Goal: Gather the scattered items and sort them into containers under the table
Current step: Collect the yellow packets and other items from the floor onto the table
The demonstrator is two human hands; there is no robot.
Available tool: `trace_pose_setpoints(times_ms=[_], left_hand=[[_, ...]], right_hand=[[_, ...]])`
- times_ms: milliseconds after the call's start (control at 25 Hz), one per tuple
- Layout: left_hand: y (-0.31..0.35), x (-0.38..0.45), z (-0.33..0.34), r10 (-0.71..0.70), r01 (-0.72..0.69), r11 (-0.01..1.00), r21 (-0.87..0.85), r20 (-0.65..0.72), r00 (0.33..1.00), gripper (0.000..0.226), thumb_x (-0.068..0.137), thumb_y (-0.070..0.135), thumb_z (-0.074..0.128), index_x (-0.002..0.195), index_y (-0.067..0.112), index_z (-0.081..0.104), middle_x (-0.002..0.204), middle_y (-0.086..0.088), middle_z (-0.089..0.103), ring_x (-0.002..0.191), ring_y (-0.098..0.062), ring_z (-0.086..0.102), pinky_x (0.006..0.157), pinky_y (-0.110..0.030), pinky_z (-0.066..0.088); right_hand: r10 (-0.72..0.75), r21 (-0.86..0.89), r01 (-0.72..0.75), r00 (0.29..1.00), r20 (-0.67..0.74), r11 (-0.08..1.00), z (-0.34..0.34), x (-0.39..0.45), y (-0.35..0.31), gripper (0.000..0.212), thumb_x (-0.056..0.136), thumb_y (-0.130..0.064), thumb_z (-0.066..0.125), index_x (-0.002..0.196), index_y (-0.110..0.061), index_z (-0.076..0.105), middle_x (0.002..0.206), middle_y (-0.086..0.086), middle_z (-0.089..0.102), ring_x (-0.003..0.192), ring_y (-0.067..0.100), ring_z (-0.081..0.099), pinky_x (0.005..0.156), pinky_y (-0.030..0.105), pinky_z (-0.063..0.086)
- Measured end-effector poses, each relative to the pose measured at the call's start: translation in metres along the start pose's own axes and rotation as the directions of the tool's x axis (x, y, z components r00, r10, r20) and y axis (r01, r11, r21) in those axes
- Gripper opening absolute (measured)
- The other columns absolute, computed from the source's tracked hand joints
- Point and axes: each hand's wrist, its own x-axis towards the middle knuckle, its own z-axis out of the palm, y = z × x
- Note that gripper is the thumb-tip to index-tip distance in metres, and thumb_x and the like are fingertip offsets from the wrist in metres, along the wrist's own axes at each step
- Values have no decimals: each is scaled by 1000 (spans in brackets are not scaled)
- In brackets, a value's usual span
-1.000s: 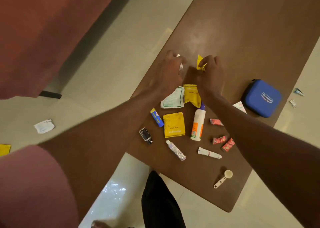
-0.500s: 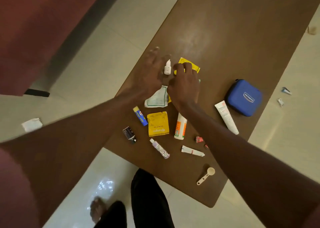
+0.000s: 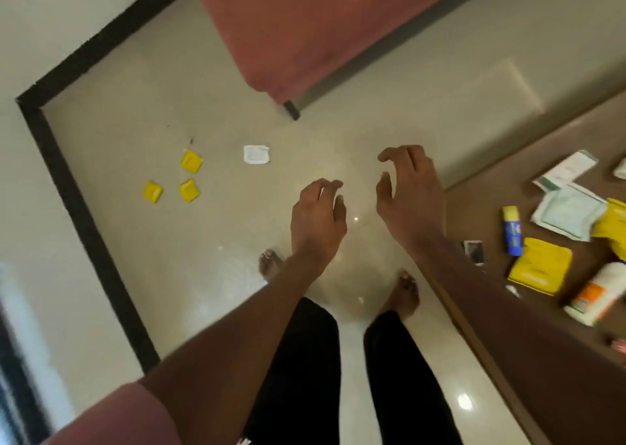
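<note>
Both hands hang over the pale floor [image 3: 338,89] beside the table [image 3: 548,370], whose edge runs from about 2 o'clock down to 5 o'clock. The left hand [image 3: 316,222] sits just left of centre, fingers loosely curled downward and holding nothing. The right hand [image 3: 408,194] is just beside it toward 1 o'clock, fingers bent in a loose claw, thumb apart from them, also empty. On the floor at 10 o'clock lie three yellow packets [image 3: 191,161] close together, and a white packet [image 3: 256,154] lies alone at about 11 o'clock, well apart from both hands. On the table at 3 o'clock are a blue and yellow stick [image 3: 512,229], a yellow pouch [image 3: 538,265], white and green sachets [image 3: 569,211], a small dark item [image 3: 474,252] near the edge and a white bottle with an orange label [image 3: 598,294], all blurred. Two bare feet [image 3: 404,292] and dark trouser legs [image 3: 301,370] stand at 6 o'clock. A reddish piece of furniture [image 3: 305,28] fills 12 o'clock.
</note>
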Motion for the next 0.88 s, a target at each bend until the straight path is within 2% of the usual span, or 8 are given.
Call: trace_pose_setpoints(times_ms=[160,320,480,560,640,760,840,880], left_hand=[[-111,-20,-33,-347,349,936,-43,56,936,32,103,36,46,131,28,59,134,6,57,125,-19,53,96,-46,51],[-236,-17,-63,-540,545,837,-57,86,838,33,105,33,47,133,21,61,137,-1,55,127,-24,50,99,-42,47],[-328,-11,-79,-621,631,774,-52,137,772,36,103,34,51,134,17,60,137,-10,54,123,-32,54,99,-42,45],[-351,-1,-85,-609,618,786,-22,149,779,39,102,35,53,136,15,58,139,-12,51,123,-36,55,99,-45,46],[-403,20,-79,-596,604,796,-17,147,789,43,101,35,55,138,14,55,141,-13,49,121,-40,55,99,-47,48],[-479,56,-29,-588,595,804,12,167,791,50,101,36,56,145,14,48,149,-12,41,123,-43,52,99,-50,48],[-494,66,-10,-583,587,809,40,193,790,54,101,37,56,149,17,43,156,-11,33,126,-46,48,100,-52,47],[-520,84,12,-583,586,810,39,171,794,56,101,38,56,150,18,41,158,-11,29,127,-47,47,101,-53,47]], right_hand=[[-23,6,22,987,157,1000,78,5,-62,29,95,-13,59,123,-19,60,126,0,57,102,22,58,72,31,46],[-43,-49,59,957,286,997,164,19,-126,30,96,-15,60,126,-20,59,128,1,57,104,23,59,75,30,41],[-37,-100,83,920,390,992,227,40,-157,33,97,-19,61,130,-21,57,131,0,56,107,25,60,76,30,39],[-35,-120,92,909,416,988,241,54,-164,36,97,-21,61,132,-21,57,135,-1,55,110,27,60,79,32,41],[-53,-129,123,892,448,984,292,75,-178,40,97,-22,61,136,-21,55,140,-1,54,115,28,59,85,36,46],[-101,-142,202,849,519,969,395,108,-181,46,95,-25,64,140,-20,53,146,0,50,123,29,56,92,42,51],[-107,-164,236,823,559,958,427,117,-169,49,94,-26,66,140,-21,51,149,0,45,127,32,52,90,44,52],[-142,-157,277,811,568,948,468,133,-160,51,93,-26,67,141,-21,50,152,0,42,129,33,49,89,44,52]])
